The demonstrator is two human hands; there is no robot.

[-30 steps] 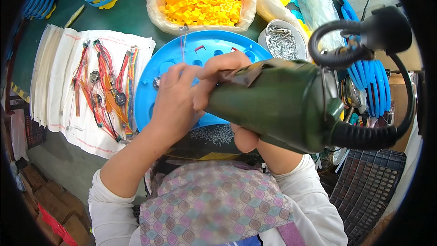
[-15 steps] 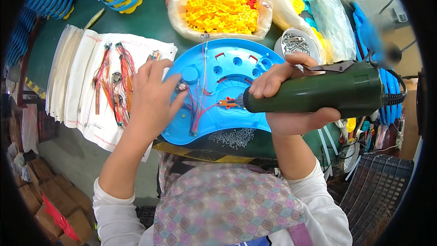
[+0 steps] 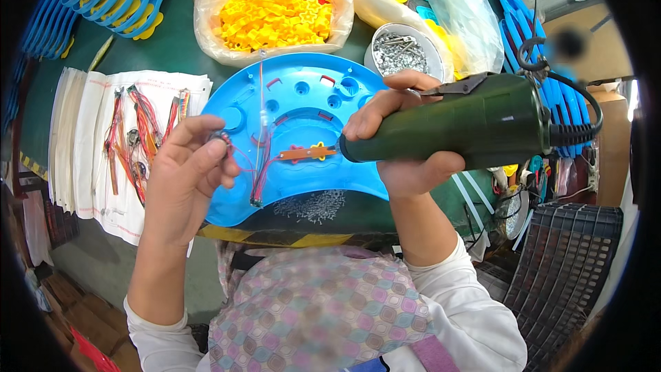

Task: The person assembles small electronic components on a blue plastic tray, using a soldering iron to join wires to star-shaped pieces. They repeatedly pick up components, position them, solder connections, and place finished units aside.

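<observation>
My left hand (image 3: 186, 176) pinches a small round, speaker-like part (image 3: 220, 137) on red wires, lifted over the left side of a curved blue plastic shell (image 3: 327, 182). My right hand (image 3: 406, 178) is wrapped round a dark green electric screwdriver (image 3: 454, 124), which lies level and points left. Its tip is close to the right end of an orange circuit strip (image 3: 296, 154) in the middle of the shell; whether they touch I cannot tell. Red and yellow pieces show along the strip. Thin wires (image 3: 261, 176) run across the shell to its near edge.
Loose screws (image 3: 313, 207) lie by the shell's near edge. Behind stand a bag of yellow and red pieces (image 3: 275, 10) and a white tub of screws (image 3: 403, 52). Wired assemblies (image 3: 134, 138) rest on white sheets at left. A black crate (image 3: 568, 262) is at right.
My left hand has picked the small round part up off the shell. The screwdriver tip has drawn right along the orange strip, showing more of it. The whole view has shifted.
</observation>
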